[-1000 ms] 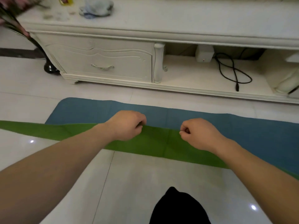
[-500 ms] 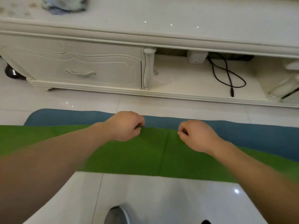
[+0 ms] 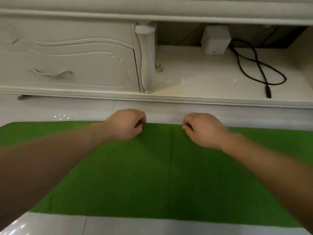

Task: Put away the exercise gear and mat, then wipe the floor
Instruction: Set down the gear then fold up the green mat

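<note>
Viewed from above, looking forward and down. Spread over the lower half of the frame: a flat green exercise mat, lying on a glossy white tiled floor, with its far edge running across the middle of the frame and its near edge close to the bottom. Marked down the centre of the mat by a thin dark vertical crease.

Gripped at the far edge, just left of the crease, by the left hand, fingers curled and thumb pressed against them in a pinch on the mat. Gripped likewise, just right of the crease, by the right hand, also curled into a pinch on the mat edge. Held apart, with a short stretch of mat edge between the two hands. Reached in from the lower left and lower right corners on two blurred forearms.

Visible between mat and furniture: a narrow strip of the floor, with small light reflections at centre left.

Filled across the top of the frame by a low white carved wooden cabinet. Fitted at upper left with a drawer front bearing a curved pale handle, and bounded on the right by a rounded white column. Opened at upper right into a shelf, holding a small white box with a red light on its front and a looped black cable, plug end lying near the shelf's front lip.
</note>
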